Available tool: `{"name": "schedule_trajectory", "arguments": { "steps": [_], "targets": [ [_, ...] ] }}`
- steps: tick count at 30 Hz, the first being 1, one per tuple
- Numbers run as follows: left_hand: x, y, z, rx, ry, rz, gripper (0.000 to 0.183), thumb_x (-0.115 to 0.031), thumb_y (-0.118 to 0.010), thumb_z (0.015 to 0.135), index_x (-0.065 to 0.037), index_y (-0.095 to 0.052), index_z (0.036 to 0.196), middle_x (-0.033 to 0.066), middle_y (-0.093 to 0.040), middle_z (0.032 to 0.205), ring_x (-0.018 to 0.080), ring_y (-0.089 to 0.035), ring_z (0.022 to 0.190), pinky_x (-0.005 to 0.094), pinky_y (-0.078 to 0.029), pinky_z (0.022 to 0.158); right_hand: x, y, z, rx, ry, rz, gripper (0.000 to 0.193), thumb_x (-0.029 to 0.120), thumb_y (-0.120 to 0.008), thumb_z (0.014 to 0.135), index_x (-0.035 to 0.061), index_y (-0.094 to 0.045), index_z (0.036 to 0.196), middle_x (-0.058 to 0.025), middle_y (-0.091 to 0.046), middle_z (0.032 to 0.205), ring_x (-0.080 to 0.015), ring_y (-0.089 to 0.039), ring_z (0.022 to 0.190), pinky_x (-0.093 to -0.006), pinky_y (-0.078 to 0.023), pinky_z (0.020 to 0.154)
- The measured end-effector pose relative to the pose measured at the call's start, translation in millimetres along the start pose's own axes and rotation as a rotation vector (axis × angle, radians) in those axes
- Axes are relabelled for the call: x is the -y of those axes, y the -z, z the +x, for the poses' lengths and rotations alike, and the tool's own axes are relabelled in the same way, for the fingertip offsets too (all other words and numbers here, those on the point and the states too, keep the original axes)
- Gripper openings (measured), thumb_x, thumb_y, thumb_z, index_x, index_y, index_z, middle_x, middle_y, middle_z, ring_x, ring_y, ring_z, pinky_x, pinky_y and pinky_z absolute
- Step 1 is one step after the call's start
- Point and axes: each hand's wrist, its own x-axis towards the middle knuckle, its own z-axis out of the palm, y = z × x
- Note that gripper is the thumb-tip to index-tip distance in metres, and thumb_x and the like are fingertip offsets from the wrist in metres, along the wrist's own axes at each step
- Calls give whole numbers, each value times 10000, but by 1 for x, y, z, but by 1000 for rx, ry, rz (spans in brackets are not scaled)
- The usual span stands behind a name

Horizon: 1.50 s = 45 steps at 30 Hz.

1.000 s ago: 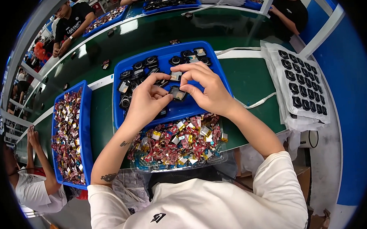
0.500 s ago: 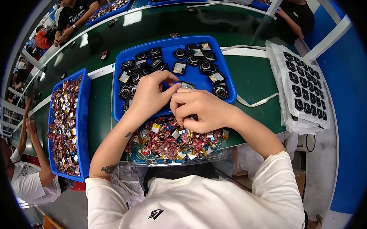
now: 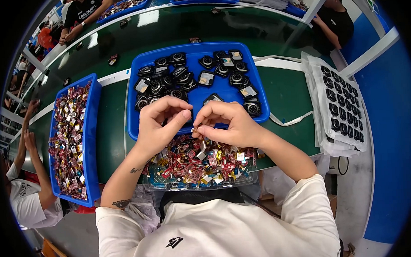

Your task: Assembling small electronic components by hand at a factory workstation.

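My left hand [image 3: 162, 125] is over the near edge of the blue tray [image 3: 131, 106], its fingers curled toward the thumb. Something dark shows inside the curl, too hidden to name. Beside it my right hand [image 3: 228, 123] pinches a small reddish-white electronic part [image 3: 194, 130] between thumb and fingers. A silvery flat piece [image 3: 202, 151] hangs just below that pinch, perhaps attached. In the tray lie several black watch cases [image 3: 236, 79], some with round backs up, others showing silvery insides. Beneath my hands spreads a heap of small red circuit boards and batteries [image 3: 188, 163] on a clear plastic tray [image 3: 171, 186].
A long blue bin [image 3: 96, 100] of similar parts stands at my left. To the right, black cases sit in rows on a white padded sheet [image 3: 315, 97]. A white strap [image 3: 291, 121] lies on the green table [image 3: 285, 89]. Other people work on the left and across the table.
My hands have moved slightly apart and nearer to me. A small part with a silvery piece below now shows at my right fingertips. The view has shifted slightly.
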Motion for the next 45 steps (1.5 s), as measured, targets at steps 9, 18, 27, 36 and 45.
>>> {"name": "schedule_trajectory", "arguments": {
  "steps": [9,18,27,36,45],
  "targets": [
    [-3,3,-2,153,11,166,114,-98,-716,805,1,-659,812,-8,-588,727,12,-445,562,179,-334,497,-5,-2,-2,-202,-12,-49,231,10,-722,783,-5,-569,955,-77,-674,867,-100,-654,758,-214,-523,664],
    [-2,8,-2,215,181,45,121,-99,-675,852,12,-638,821,-8,-589,739,9,-480,611,176,-362,521,-9,2,-3,-192,76,-229,162,-4,-694,796,-8,-634,947,-66,-655,905,-104,-642,763,-210,-517,641],
    [-3,7,-3,139,155,-127,74,-57,-635,875,14,-635,853,38,-642,819,62,-580,731,205,-462,648,-7,-1,-1,-239,35,127,199,-58,-623,821,2,-529,985,-70,-563,916,-104,-616,759,-205,-520,619],
    [-10,4,3,40,-506,672,142,-64,-714,767,2,-655,879,30,-644,781,76,-550,649,212,-421,574,-5,6,2,-221,-166,175,211,-18,-700,801,10,-536,932,-48,-588,860,-87,-630,735,-170,-512,600],
    [-3,7,-1,206,90,24,120,-83,-715,819,3,-647,870,14,-635,787,33,-522,639,176,-410,569,-6,5,0,-113,-155,194,230,1,-714,792,22,-528,925,-48,-610,888,-84,-628,796,-169,-482,591]
  ]
}}
